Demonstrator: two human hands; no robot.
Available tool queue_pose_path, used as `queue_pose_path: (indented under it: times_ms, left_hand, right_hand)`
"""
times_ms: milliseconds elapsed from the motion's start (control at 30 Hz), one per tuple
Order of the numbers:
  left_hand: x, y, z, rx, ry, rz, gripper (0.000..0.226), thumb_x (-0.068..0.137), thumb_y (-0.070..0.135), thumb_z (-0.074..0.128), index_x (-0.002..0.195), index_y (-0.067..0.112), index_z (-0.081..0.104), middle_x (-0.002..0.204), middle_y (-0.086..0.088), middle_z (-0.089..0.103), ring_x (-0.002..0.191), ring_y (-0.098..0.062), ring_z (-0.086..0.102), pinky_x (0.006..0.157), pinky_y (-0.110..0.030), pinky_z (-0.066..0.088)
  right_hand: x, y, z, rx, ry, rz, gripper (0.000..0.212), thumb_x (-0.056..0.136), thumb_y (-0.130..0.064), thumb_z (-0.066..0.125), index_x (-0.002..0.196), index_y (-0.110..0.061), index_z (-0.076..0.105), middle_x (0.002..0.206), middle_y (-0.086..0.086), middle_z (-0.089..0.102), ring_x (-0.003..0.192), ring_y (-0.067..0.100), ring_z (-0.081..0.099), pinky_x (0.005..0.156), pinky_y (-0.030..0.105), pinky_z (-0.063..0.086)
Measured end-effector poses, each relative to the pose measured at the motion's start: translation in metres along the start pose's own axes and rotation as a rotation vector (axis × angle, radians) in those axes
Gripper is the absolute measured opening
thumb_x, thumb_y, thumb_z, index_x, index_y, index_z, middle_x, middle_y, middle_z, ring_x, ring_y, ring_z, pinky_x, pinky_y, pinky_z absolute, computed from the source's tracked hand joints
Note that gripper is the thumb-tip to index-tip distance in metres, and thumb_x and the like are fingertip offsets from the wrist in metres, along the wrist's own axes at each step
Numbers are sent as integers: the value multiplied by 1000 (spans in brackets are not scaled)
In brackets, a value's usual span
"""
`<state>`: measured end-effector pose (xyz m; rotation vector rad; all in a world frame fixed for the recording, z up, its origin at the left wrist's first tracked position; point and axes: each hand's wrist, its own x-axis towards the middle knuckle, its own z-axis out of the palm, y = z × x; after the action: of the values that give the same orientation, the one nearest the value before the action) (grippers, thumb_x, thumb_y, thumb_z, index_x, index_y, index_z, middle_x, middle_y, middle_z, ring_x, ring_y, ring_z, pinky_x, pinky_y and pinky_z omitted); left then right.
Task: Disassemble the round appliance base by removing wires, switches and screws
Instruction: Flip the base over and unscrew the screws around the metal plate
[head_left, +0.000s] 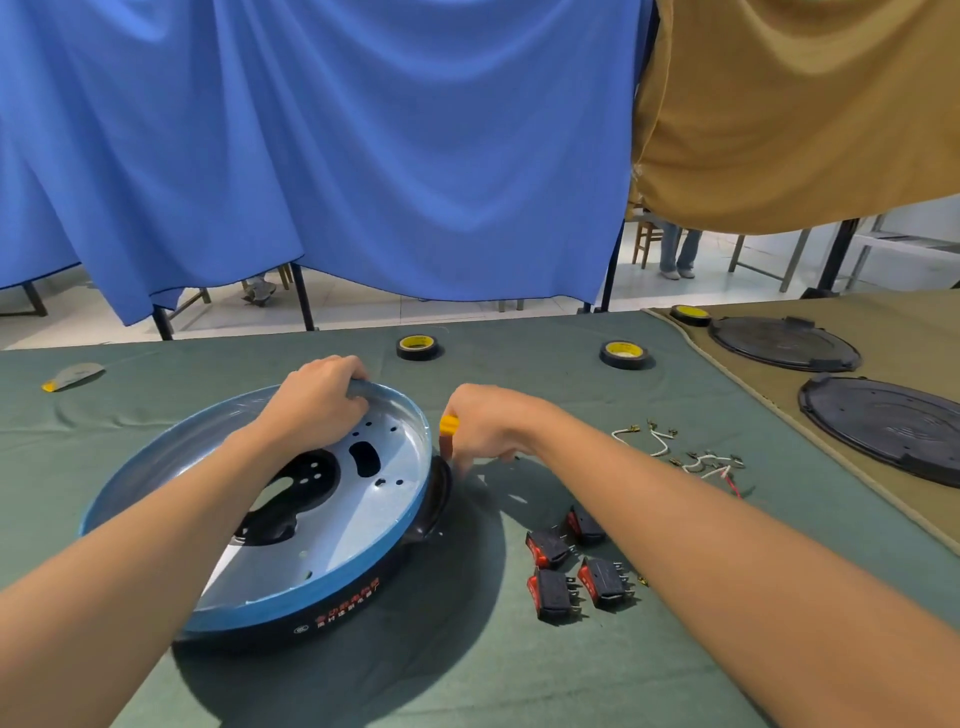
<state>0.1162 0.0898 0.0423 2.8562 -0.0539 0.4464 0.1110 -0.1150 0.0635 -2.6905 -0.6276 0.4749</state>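
Curled over the far rim, the left hand (317, 400) grips the round appliance base (363, 525) at about its 12 o'clock edge, fingertips hooked inside the blue-rimmed metal dish. The base is tilted, its far and right side lifted off the green table cloth (571, 675) and its near-left side low. It lies left of centre on the table, black housing underneath and silver plate with dark cut-outs facing up. Both forearms cross over parts of it.

At the base's 3 o'clock edge, the right hand (488, 426) is closed around a yellow-handled screwdriver (448, 423). Only the handle's top shows. The shaft and tip are hidden behind the fingers and the base's rim, so what the tip touches cannot be made out.

At 4 o'clock from the base, four black rocker switches (550, 592) with red faces lie loose on the cloth. Further out at 2 o'clock, a small tangle of white wires (691, 460) with metal terminals lies beside one red lead.

Two rolls of black tape (417, 347) sit at 12 and 1 o'clock near the table's far edge. A third roll and two round black covers (888, 428) rest on a tan cloth (909, 312) at far right, the nearer cover cut off by the frame. A grey tool with a yellow end (72, 376), too small to identify, lies at 10 o'clock.
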Motion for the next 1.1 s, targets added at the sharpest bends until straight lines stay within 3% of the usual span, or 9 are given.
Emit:
queue_pose_path:
  times_ms: [133,267,500,667,867,967,1100]
  left_hand:
    - [-2,2,-2,-4,-8,14,13,88,13,54,101,16,57,99,-1,56,90,-21,51,76,-32,39]
    - [-3,6,-3,23,-4,23,12,90,15,54,102,15,55,99,-1,53,93,-22,51,82,-35,43]
    - [-2,16,-2,29,-43,53,19,91,19,53,110,17,55,101,3,48,96,-20,48,88,-36,43]
    - [2,29,-1,7,-78,64,16,93,21,50,109,19,54,102,3,50,99,-21,50,89,-37,44]
    - [4,37,1,-14,-130,94,9,94,22,50,103,23,52,101,3,50,97,-18,50,89,-36,46]
    - [5,37,2,-7,-134,106,7,94,23,50,100,26,49,99,5,49,95,-18,48,90,-37,45]
    - [7,37,2,-19,-144,114,7,93,24,52,97,28,48,99,6,49,95,-18,49,88,-36,45]
  right_hand:
    - [4,1,9,-1,5,-5,26,75,-16,78,69,-9,54,61,7,52,51,21,46,44,24,40]
    - [7,1,14,-23,65,-21,16,79,-12,74,86,-1,66,86,15,65,77,29,59,65,36,51]
    - [1,26,-18,-65,106,43,20,82,-17,73,96,-2,69,93,16,70,79,28,66,61,33,54]
    - [-3,35,-18,-146,68,42,27,81,-21,74,98,0,69,97,17,70,90,33,68,80,42,58]
    - [-3,31,-8,-244,56,21,27,82,-23,74,93,0,67,100,17,68,95,31,63,82,41,56]
    - [-3,32,-8,-219,67,42,30,82,-27,74,69,-9,53,95,15,66,92,31,61,76,37,53]
    - [-4,37,-19,-13,156,91,41,86,-22,66,59,-13,37,70,11,49,64,27,43,54,28,40]
